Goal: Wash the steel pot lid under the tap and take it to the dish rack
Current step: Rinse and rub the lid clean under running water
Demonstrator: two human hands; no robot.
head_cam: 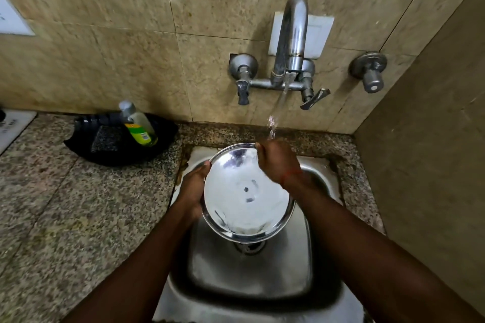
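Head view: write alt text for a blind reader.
The left hand and right hand hold a steel pot lid over a steel sink, under water running from a wall tap. A soap bottle leans in a black tray on the counter.

The light is dim and warm, coming from above; the steel lid (245,199) throws back a broad white glare and the tap (294,31) spout carries bright streaks. Motion blur smears the right hand (278,165) and the falling water (273,126). Wide-angle distortion bows the wall tiles (118,34) and the worktop (52,204) edge toward the soft corners.
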